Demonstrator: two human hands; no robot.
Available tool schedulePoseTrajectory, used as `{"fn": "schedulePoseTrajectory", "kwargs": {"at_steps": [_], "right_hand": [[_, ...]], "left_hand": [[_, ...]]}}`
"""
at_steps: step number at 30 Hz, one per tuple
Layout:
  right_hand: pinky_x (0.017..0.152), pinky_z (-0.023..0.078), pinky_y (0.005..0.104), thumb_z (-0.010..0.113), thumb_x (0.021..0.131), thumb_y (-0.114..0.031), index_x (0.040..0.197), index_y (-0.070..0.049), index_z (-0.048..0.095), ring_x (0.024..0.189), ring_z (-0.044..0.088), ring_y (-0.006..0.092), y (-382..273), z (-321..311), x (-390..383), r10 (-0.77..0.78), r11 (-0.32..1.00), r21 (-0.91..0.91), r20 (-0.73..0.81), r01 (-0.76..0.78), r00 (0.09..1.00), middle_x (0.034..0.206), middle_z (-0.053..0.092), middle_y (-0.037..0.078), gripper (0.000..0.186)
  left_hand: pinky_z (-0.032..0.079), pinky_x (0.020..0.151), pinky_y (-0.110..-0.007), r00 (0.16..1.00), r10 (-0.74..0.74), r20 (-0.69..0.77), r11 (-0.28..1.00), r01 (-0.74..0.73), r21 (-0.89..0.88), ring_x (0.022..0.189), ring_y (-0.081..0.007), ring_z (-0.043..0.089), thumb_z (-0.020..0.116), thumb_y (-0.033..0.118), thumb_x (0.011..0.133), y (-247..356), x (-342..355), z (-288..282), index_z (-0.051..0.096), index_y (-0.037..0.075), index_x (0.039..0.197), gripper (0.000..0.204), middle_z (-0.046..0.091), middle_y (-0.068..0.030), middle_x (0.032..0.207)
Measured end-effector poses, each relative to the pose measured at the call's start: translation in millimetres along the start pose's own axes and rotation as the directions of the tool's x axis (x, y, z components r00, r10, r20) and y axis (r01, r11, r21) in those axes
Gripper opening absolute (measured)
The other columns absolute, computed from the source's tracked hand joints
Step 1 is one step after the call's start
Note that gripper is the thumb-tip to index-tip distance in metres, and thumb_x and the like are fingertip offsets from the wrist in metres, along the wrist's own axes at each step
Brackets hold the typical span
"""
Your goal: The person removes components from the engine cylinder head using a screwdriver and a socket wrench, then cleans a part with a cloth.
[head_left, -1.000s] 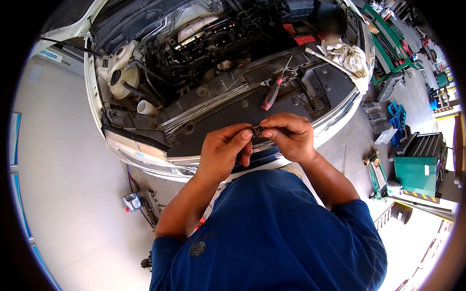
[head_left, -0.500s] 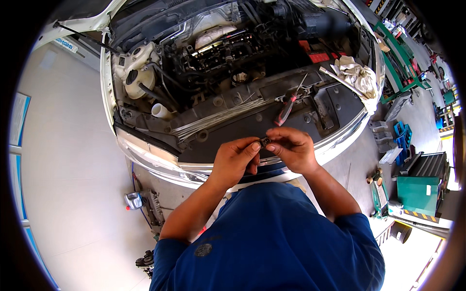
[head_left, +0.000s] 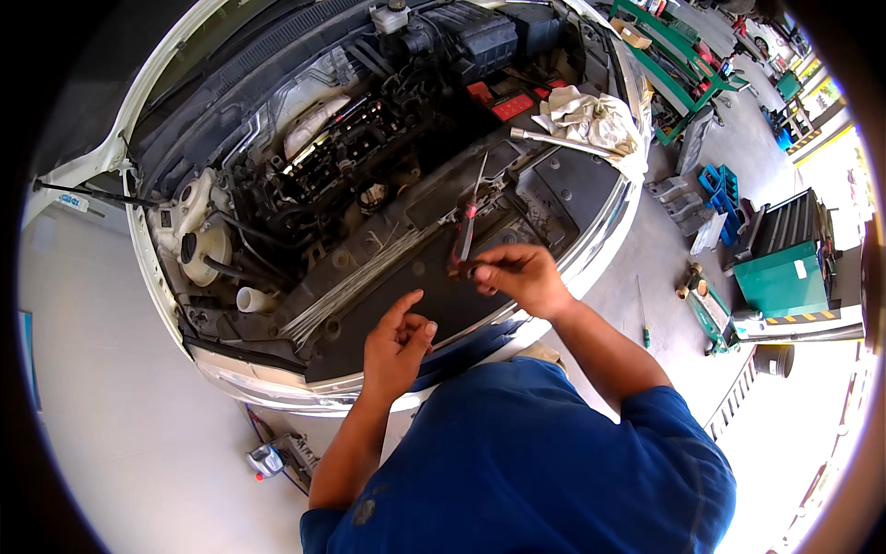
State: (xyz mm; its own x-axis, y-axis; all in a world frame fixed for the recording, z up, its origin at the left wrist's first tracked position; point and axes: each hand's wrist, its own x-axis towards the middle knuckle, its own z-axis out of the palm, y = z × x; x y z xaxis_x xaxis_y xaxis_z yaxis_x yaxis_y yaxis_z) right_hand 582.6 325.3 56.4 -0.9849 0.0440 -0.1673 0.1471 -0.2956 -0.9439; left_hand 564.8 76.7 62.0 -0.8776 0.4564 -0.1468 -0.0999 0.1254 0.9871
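Over the dark plastic panel [head_left: 369, 305] at the front of a car's open engine bay, my right hand [head_left: 517, 277] pinches a small dark part [head_left: 466, 270], partly hidden by its fingers. It is close to the handle of a red and black screwdriver [head_left: 464, 231] lying on the panel; whether they touch I cannot tell. My left hand [head_left: 397, 343] is empty, below and left of the right, with its fingers bent and apart.
Thin rods [head_left: 341, 277] lie along the panel, with a crumpled cloth [head_left: 595, 120] and a metal bar [head_left: 554, 142] at its right. The engine [head_left: 341, 138] is behind. A green tool cabinet [head_left: 780, 277] and trolley jack [head_left: 703, 309] stand on the floor to the right.
My left hand has let go of the small part and moved down and left. My right hand has carried it toward the screwdriver. The view has shifted.
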Motion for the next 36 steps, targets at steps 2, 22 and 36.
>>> {"fn": "schedulePoseTrajectory", "kwargs": {"at_steps": [2, 22, 36], "right_hand": [[0.078, 0.056, 0.0268, 0.075, 0.091, -0.006, 0.110, 0.004, 0.070, 0.088, 0.069, 0.0151, -6, -11, -2, -0.267, 0.958, -0.119, -0.032, 0.261, 0.963, 0.094, 0.072, 0.009, 0.022], [0.088, 0.052, 0.0278, 0.078, 0.089, -0.011, 0.110, -0.002, 0.073, 0.097, 0.065, 0.0118, -38, -216, 38, -0.430, 0.884, -0.392, -0.467, 0.255, 0.773, 0.104, 0.074, 0.006, 0.024], [0.073, 0.048, 0.0226, 0.078, 0.089, -0.015, 0.108, 0.002, 0.073, 0.079, 0.059, 0.0070, -61, -353, 163, -0.375, 0.844, -0.517, -0.376, 0.144, 0.847, 0.089, 0.070, 0.001, 0.026]], "left_hand": [[0.051, 0.066, -0.023, 1.000, -0.016, -0.008, 1.000, 0.016, 0.020, 0.071, -0.0081, 0.061, 0.068, 0.007, 0.095, -1, 0, -2, 0.057, 0.000, 0.134, 0.041, 0.064, -0.0039, 0.085], [0.051, 0.068, -0.025, 0.994, -0.044, -0.096, 0.961, 0.068, 0.269, 0.073, -0.0104, 0.063, 0.069, 0.010, 0.094, -2, 20, 94, 0.067, 0.002, 0.121, 0.028, 0.065, -0.0045, 0.087], [0.054, 0.068, -0.029, 0.997, 0.010, -0.072, 0.872, 0.026, 0.489, 0.076, -0.0191, 0.068, 0.071, 0.015, 0.092, 38, 94, 164, 0.070, 0.008, 0.119, 0.028, 0.069, -0.0087, 0.090]]}}
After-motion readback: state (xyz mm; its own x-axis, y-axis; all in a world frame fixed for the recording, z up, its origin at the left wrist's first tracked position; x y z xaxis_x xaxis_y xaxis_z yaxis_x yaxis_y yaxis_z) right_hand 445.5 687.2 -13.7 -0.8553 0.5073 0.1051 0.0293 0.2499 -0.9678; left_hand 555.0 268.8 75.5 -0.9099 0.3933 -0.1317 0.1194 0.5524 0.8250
